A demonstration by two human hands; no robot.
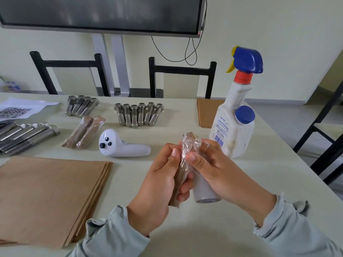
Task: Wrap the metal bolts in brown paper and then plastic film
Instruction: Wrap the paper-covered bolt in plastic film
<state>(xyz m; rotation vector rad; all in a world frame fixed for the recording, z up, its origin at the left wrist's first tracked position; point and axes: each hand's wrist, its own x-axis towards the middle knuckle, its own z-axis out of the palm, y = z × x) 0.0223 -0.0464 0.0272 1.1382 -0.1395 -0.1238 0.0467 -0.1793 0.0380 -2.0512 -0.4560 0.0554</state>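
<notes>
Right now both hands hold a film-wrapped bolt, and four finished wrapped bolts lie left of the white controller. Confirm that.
Not four: the head view shows two wrapped bolts left of the controller. Both the left hand and right hand do hold the film-wrapped bolt.

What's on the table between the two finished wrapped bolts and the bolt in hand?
Head view: a white handheld controller lies between the two wrapped bolts and the held wrapped bolt; otherwise bare table.

My left hand point(163, 175) and right hand point(209, 164) are bare, with short plain nails. A thin ring point(207, 148) circles one right finger. My pale grey-blue sleeves point(289, 225) end in gathered, ruffled cuffs.
</notes>
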